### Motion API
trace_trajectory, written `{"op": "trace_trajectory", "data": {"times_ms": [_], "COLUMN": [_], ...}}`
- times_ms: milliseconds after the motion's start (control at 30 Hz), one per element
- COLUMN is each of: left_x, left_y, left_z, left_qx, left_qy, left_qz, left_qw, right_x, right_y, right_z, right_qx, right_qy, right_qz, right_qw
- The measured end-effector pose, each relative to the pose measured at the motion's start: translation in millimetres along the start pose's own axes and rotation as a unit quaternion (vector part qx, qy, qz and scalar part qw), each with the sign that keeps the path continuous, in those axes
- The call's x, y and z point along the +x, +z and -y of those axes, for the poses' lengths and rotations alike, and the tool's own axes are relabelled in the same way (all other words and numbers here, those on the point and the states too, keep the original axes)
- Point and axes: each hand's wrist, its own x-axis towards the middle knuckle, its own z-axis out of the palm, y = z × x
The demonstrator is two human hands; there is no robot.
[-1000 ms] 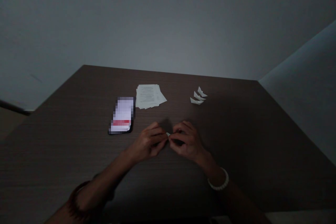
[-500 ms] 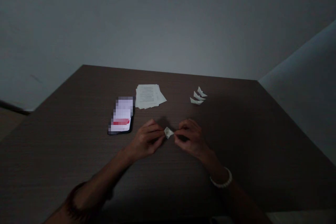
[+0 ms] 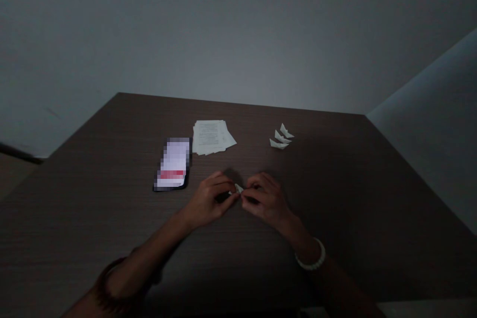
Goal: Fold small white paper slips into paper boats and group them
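Between my two hands is a small piece of folded paper [image 3: 239, 188], whitish and mostly covered by fingertips. My left hand [image 3: 211, 199] pinches its left side between thumb and fingers. From the right, my right hand [image 3: 266, 198] pinches the other side, with the two sets of fingertips almost touching. Beyond my right hand stand three small white folded paper boats [image 3: 279, 144], lined up close together on the table.
A stack of printed paper sheets [image 3: 209, 136] lies past my left hand. Left of it is a phone [image 3: 174, 161] with a lit, blurred screen. The brown wooden table [image 3: 335, 184] meets a grey wall [image 3: 238, 35] at the back.
My hands have drawn closer together, the right moving slightly left. The folded paper is now more hidden by my fingers, and less of its face shows.
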Motion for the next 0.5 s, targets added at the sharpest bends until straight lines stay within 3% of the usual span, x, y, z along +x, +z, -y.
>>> {"op": "trace_trajectory", "data": {"times_ms": [300,500], "left_x": [-3.1,-2.9], "left_y": [0.3,1.6], "left_z": [5.2,3.1], "left_qx": [0.035,0.012], "left_qy": [-0.077,-0.116], "left_qz": [0.045,0.027], "left_qw": [0.995,0.993], "right_x": [-2.3,-1.8], "right_y": [-0.2,-1.0], "right_z": [-2.0,-2.3], "right_qx": [-0.009,0.015], "right_qy": [-0.002,0.033], "right_qz": [-0.002,0.0], "right_qw": [1.0,0.999]}}
